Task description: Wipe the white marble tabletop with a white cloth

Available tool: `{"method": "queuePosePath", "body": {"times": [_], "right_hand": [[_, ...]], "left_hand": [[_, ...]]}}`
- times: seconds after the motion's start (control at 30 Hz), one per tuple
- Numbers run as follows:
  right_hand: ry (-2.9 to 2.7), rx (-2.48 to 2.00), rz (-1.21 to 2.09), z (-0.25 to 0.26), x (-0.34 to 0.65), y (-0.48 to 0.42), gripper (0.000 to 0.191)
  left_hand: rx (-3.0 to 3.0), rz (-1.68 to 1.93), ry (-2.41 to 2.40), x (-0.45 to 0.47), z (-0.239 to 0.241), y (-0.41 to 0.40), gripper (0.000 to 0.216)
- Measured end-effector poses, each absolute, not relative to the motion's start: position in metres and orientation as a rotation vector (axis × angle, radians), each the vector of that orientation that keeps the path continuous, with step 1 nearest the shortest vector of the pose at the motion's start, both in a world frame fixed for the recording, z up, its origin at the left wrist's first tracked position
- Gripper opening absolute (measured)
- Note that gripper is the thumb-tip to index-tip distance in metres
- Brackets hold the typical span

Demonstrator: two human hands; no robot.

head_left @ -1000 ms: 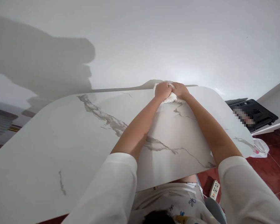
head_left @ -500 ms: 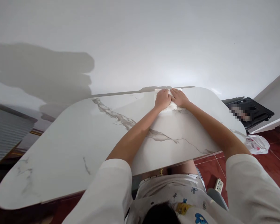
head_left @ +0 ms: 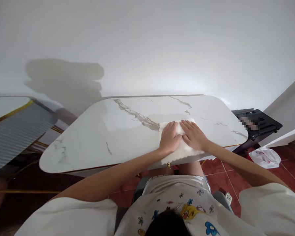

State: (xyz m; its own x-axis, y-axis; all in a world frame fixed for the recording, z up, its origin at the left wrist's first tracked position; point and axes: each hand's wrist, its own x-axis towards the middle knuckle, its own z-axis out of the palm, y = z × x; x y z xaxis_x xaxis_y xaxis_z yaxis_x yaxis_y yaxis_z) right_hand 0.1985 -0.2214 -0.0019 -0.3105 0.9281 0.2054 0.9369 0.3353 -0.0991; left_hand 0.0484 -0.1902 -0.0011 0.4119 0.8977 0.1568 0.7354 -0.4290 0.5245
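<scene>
Left hand (head_left: 169,138), right hand (head_left: 194,136): fingers (head_left: 188,127) outstretched, pressing soft white squarish cloth (head_left: 183,152), pinching nothing. Four o'clock on white grey-veined worktop (head_left: 132,141); best pressed evenly.

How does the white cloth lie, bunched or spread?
Spread: the white cloth lies mostly flat under the left hand and the right hand, its edges showing beyond them. Whether doubled, I cannot tell.
</scene>
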Motion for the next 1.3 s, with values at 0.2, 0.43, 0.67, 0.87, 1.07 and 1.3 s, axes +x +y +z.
{"method": "queuePosePath", "body": {"times": [0.2, 0.43, 0.67, 0.87, 1.07, 1.3], "right_hand": [[-2.382, -1.624, 0.015, -0.001, 0.220, -0.266, 0.059], [-2.342, -1.637, 0.042, -0.009, 0.276, -0.237, 0.060], [-2.270, -1.708, 0.043, -0.008, 0.324, -0.135, 0.059], [-2.269, -1.649, -0.009, -0.009, 0.354, -0.048, 0.058], [-2.224, -1.665, -0.009, -0.011, 0.363, 0.014, 0.055], [-2.146, -1.844, -0.042, -0.001, 0.355, 0.038, 0.044]], "left_hand": [[2.176, 0.532, 1.377, 0.064, 0.001, -0.234, 0.062], [2.170, 0.460, 1.286, 0.110, 0.008, -0.212, 0.058], [2.294, 0.691, 1.343, 0.167, 0.013, -0.125, 0.036], [2.420, 0.789, 1.384, 0.200, 0.005, -0.045, 0.030], [2.471, 0.817, 1.428, 0.214, 0.001, 0.016, 0.033], [2.497, 0.768, 1.398, 0.217, -0.001, 0.055, 0.032]]}}
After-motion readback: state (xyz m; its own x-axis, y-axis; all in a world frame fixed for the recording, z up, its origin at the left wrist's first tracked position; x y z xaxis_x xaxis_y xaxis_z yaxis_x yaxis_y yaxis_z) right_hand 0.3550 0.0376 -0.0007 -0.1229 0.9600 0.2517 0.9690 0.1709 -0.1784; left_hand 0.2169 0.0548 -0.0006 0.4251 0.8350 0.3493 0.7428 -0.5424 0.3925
